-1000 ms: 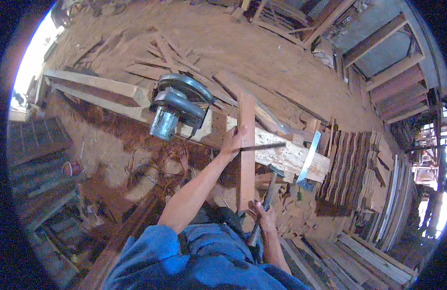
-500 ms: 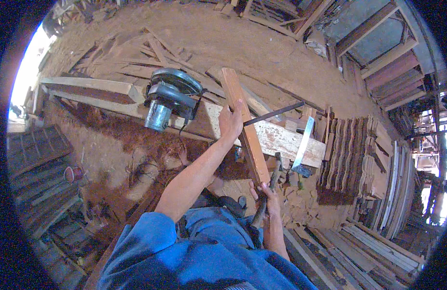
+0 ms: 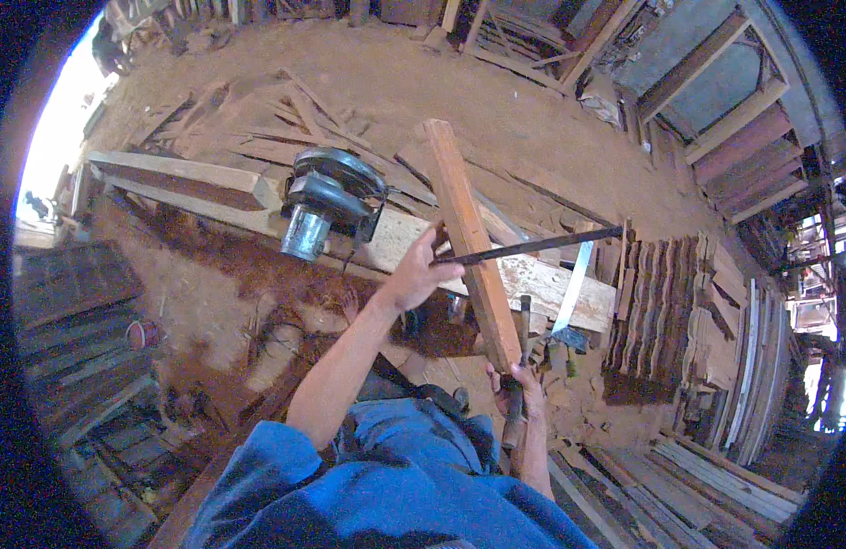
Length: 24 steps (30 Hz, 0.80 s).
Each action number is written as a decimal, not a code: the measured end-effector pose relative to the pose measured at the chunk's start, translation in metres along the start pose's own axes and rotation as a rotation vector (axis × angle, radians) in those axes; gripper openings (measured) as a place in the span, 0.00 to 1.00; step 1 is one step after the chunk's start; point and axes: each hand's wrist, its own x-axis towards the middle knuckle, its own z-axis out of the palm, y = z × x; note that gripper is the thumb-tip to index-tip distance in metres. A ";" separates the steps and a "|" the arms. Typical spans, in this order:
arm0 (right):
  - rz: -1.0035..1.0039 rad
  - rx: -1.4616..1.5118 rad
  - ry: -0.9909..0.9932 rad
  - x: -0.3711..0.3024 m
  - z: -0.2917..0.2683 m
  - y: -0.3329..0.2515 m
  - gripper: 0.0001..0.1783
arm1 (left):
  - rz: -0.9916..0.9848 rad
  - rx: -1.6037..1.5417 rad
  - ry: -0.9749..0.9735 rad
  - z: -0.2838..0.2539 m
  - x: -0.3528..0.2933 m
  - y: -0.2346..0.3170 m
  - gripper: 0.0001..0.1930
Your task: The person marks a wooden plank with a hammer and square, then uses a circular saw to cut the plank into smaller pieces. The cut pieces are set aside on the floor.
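Observation:
A long reddish-brown wooden board (image 3: 469, 224) slants in front of me, its far end raised over the workbench. My left hand (image 3: 414, 279) is at the board's left edge, its thumb and fingers closed on the near end of a thin dark flat bar (image 3: 551, 244). That bar lies across the board and sticks out to the right. My right hand (image 3: 524, 389) grips the board's lower end. Held in the same hand is a dark stick-like tool (image 3: 524, 316), beside the board; its kind is unclear.
A circular saw (image 3: 327, 197) rests on the rough plank bench (image 3: 396, 242). A pale metal blade (image 3: 574, 288) lies across the bench's right end. Stacked wavy-edged wood pieces (image 3: 661, 306) stand farther right. Scrap wood (image 3: 295, 114) litters the dirt floor beyond, and more boards (image 3: 706, 476) lie lower right.
My left hand has slid toward the board's left edge, no longer wrapping over the board. The dark bar now reaches farther right. My right hand and the board's lower end have shifted slightly down and right.

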 end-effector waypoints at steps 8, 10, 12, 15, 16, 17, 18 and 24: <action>-0.036 -0.136 -0.027 0.000 0.009 -0.002 0.31 | -0.095 0.048 0.237 0.007 -0.032 -0.016 0.48; -0.057 -0.267 -0.051 0.000 0.011 -0.004 0.31 | -0.100 -0.041 0.281 0.006 -0.039 -0.018 0.43; -0.072 -0.425 0.012 -0.002 0.014 -0.007 0.32 | -0.132 -0.218 0.349 0.012 -0.050 -0.019 0.39; -0.248 -0.683 -0.001 -0.005 0.021 -0.016 0.34 | -0.208 -0.398 0.495 0.031 -0.075 -0.020 0.31; -0.250 -0.710 -0.010 -0.007 0.024 -0.020 0.33 | -0.236 -0.433 0.552 0.038 -0.084 -0.019 0.31; -0.253 -0.742 -0.022 -0.009 0.026 -0.026 0.32 | -0.299 -0.501 0.566 0.041 -0.093 -0.017 0.28; -0.275 -0.767 -0.046 -0.011 0.027 -0.032 0.31 | -0.368 -0.471 0.641 0.044 -0.100 -0.017 0.28; -0.312 -1.110 -0.005 0.006 0.021 -0.044 0.24 | -0.538 -0.449 0.576 0.038 -0.135 -0.046 0.18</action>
